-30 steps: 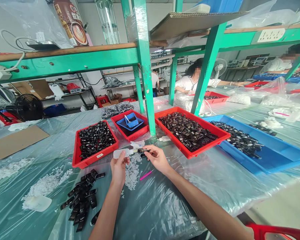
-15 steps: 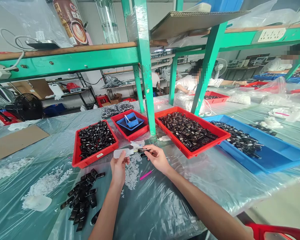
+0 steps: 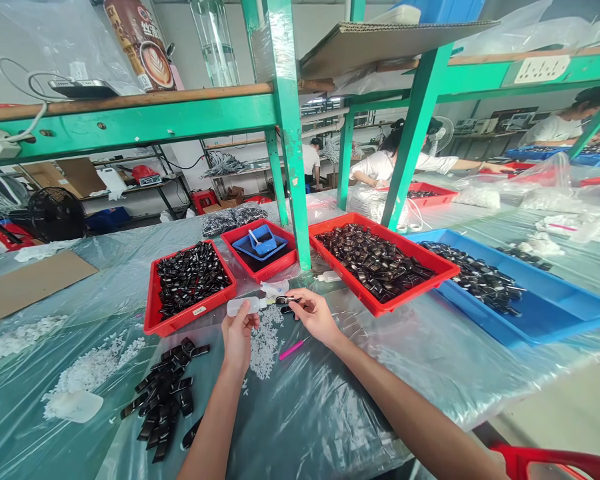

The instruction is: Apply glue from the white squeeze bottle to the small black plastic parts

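Observation:
My left hand [image 3: 239, 333] is wrapped round a small translucent squeeze bottle [image 3: 236, 307], its nozzle pointing right. The fingers of my right hand [image 3: 314, 317] pinch a small black glossy plastic part [image 3: 283, 301], held level at the bottle's tip. Whether tip and part touch I cannot tell. Beneath my hands lies a heap of tiny white plastic pieces [image 3: 264, 350], with a pink-handled thin tool [image 3: 292, 349] to its right. A loose pile of black parts [image 3: 165, 393] lies to the left of my left forearm.
Red trays [image 3: 190, 319] [image 3: 380, 308] of black parts stand behind my hands, beside a red tray with blue scoop [image 3: 263, 241]. A blue tray [image 3: 545, 313] is at right. A green post [image 3: 295, 167] rises ahead. White piles [image 3: 90, 367] lie left. Co-workers sit across the table.
My hands, the bottle and the black part stay practically in place. The view has shifted very slightly.

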A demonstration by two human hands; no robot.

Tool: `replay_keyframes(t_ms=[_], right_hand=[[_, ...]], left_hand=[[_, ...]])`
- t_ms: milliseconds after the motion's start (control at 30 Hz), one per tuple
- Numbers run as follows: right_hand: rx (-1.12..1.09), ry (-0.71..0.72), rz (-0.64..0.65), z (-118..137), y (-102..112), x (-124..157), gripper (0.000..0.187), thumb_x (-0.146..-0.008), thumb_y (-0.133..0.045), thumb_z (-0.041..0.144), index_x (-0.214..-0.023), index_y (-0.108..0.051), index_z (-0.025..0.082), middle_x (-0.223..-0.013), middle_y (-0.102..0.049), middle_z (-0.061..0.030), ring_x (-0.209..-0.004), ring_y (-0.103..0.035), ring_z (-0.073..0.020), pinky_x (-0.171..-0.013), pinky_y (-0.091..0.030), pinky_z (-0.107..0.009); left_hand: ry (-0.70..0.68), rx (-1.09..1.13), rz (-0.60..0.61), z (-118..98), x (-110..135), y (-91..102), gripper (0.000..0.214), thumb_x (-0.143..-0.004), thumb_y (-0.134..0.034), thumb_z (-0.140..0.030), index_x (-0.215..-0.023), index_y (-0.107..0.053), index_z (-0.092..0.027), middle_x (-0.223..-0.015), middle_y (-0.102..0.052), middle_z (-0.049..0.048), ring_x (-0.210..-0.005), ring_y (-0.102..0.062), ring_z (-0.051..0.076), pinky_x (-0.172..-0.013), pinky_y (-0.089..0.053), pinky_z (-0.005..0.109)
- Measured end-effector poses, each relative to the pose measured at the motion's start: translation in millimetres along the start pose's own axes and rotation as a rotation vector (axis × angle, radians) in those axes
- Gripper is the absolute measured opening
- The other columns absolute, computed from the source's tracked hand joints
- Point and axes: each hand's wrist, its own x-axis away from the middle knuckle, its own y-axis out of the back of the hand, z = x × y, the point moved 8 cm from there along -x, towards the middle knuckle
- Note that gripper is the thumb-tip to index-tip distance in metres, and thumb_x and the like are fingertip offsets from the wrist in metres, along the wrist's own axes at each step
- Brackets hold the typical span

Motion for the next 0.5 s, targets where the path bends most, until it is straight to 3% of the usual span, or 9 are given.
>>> replay_keyframes(t_ms=[333, 500], right_hand=[[-0.042, -0.036, -0.057, -3.8, 15.7, -8.8, 0.031, -0.079, -0.069, 0.039, -0.102, -0.069, 0.018, -0.090, -0.069, -0.0045, -0.052, -0.052, -0.0103, -0.050, -0.044, -0.025], [0.167, -0.051, -0.082, -12.9, 42.5, -21.9, 0.033, -0.083, -0.064, 0.042, -0.103, -0.070, 0.016, -0.076, -0.067, -0.0027, -0.058, -0.055, -0.0148, -0.058, -0.046, -0.029]], left_hand=[[0.040, 0.048, -0.067, 0.7, -1.6, 8.2, 0.036, -0.066, -0.082, -0.044, -0.077, -0.062, -0.015, -0.063, -0.059, -0.0004, -0.053, -0.052, 0.011, -0.052, -0.038, 0.024], [0.052, 0.078, -0.088, 1.0, -3.8, 9.5, 0.037, -0.064, -0.082, -0.044, -0.076, -0.063, -0.015, -0.061, -0.058, -0.0008, -0.054, -0.052, 0.010, -0.052, -0.037, 0.023]])
